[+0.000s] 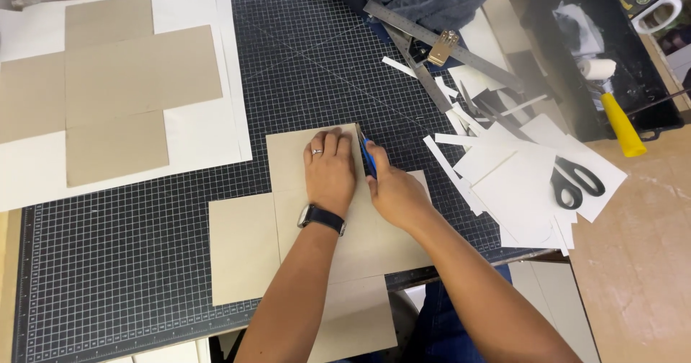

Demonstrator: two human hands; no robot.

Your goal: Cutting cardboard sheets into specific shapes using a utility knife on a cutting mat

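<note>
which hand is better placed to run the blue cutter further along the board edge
Right. The right hand grips the blue cutter at the cardboard piece's edge; the left hand lies flat, pinning it.

One head-worn camera is looking steeply down from above, close in, facing forward across the cutting mat (pixel 144 262); no second view is sharing the scene.
</note>
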